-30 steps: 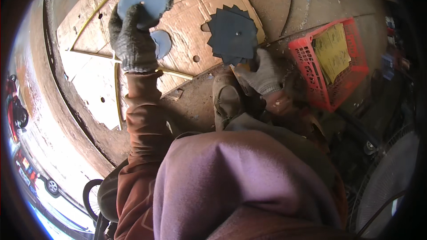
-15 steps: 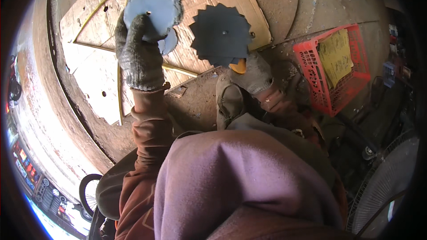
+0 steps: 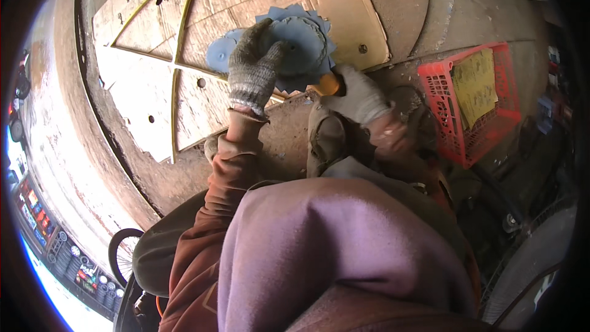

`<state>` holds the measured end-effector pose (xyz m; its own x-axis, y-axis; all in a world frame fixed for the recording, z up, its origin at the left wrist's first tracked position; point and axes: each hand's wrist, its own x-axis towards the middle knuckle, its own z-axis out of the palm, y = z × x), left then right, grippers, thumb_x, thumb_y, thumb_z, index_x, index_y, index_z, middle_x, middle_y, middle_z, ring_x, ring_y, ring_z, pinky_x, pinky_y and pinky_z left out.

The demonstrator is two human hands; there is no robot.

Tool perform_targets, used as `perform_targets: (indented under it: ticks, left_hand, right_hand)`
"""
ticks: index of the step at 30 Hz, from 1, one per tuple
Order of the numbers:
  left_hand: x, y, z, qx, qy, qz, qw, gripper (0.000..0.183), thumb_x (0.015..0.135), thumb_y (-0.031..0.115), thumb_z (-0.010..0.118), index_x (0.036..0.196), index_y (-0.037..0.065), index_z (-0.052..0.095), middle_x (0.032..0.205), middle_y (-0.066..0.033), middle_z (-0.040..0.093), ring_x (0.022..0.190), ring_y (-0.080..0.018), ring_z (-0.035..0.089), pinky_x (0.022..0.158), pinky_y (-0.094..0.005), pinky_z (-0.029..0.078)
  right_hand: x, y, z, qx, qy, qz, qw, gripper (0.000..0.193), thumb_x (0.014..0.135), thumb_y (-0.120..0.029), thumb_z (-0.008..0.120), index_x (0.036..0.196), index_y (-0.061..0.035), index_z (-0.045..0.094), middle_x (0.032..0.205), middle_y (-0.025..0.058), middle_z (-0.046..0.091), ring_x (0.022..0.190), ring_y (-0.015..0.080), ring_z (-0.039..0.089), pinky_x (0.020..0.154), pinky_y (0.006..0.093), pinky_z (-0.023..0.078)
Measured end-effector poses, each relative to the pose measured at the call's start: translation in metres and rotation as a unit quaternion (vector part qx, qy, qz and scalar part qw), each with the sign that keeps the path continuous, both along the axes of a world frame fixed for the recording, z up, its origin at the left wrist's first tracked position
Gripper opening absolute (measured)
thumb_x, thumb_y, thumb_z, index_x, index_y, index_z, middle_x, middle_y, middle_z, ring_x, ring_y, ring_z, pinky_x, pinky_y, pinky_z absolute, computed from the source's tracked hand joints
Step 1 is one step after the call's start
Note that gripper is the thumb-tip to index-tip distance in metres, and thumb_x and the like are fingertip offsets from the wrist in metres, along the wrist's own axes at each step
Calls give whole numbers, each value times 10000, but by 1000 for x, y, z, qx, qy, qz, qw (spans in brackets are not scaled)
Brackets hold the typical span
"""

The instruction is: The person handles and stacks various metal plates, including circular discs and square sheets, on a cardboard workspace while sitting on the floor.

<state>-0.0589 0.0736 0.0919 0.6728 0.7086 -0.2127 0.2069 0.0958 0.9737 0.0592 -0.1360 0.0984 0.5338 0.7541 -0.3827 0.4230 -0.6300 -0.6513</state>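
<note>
My left hand [image 3: 255, 64], in a grey knitted glove, grips the near left side of a round blue-grey disc [image 3: 304, 43] with a ragged rim and a small centre hole. The disc lies over a stack of thin sheets [image 3: 326, 29] fanned so their corners make a toothed ring, covering its middle. Beside the left hand are smaller round blue-grey discs [image 3: 219, 55] on the cardboard. My right hand [image 3: 361, 93], gloved and slightly blurred, closes around an orange-yellow object [image 3: 327, 84] at the stack's near right edge. Its kind is partly hidden by the fingers.
Flattened cardboard [image 3: 141, 92] with holes covers the ground, crossed by thin yellowish strips [image 3: 174, 110]. On the right stands a red plastic crate [image 3: 445, 117] with a yellow paper sheet [image 3: 474, 86] in it. A fan [image 3: 528, 270] is at the lower right.
My left hand has moved right and brought the round disc from the cardboard's left onto the toothed stack. My right hand stays near the orange-yellow object, now more plainly in view.
</note>
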Motion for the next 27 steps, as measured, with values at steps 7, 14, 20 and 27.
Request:
perform_targets:
  ticks: [7, 14, 20, 27]
  left_hand:
    - [-3, 4, -12, 29, -30, -4, 999, 546, 891, 101, 802, 1384, -13, 597, 1297, -143, 675, 1192, -225, 644, 1033, -346, 520]
    - [-5, 2, -16, 312, 65, -38, 947, 549, 887, 223, 807, 1358, 10, 622, 1287, -200, 677, 1198, -307, 657, 1040, -390, 509]
    - [1, -1, 9, 288, 176, 23, 941, 396, 841, 263, 777, 1197, 100, 718, 1152, -213, 682, 1132, -396, 627, 1013, -460, 503]
    - [-8, 16, -15, 199, 177, -17, 964, 645, 799, 302, 859, 1334, 15, 642, 1237, -183, 690, 1140, -312, 671, 1020, -388, 513]
  right_hand:
    - [32, 23, -11, 212, 4, -165, 963, 417, 929, -288, 768, 1211, -28, 605, 1067, 160, 674, 960, 240, 675, 842, 377, 556]
    - [22, 77, -13, 143, -120, -80, 979, 643, 819, -484, 831, 1232, -36, 627, 1168, 192, 671, 1067, 386, 673, 903, 453, 549]
    - [25, 84, -10, 127, -119, -73, 982, 678, 789, -492, 846, 1252, -55, 614, 1190, 191, 661, 1078, 393, 668, 914, 465, 548]
    - [30, 92, -8, 72, -76, -55, 993, 769, 776, -510, 849, 1331, -73, 546, 1253, 208, 654, 1137, 407, 659, 955, 474, 546]
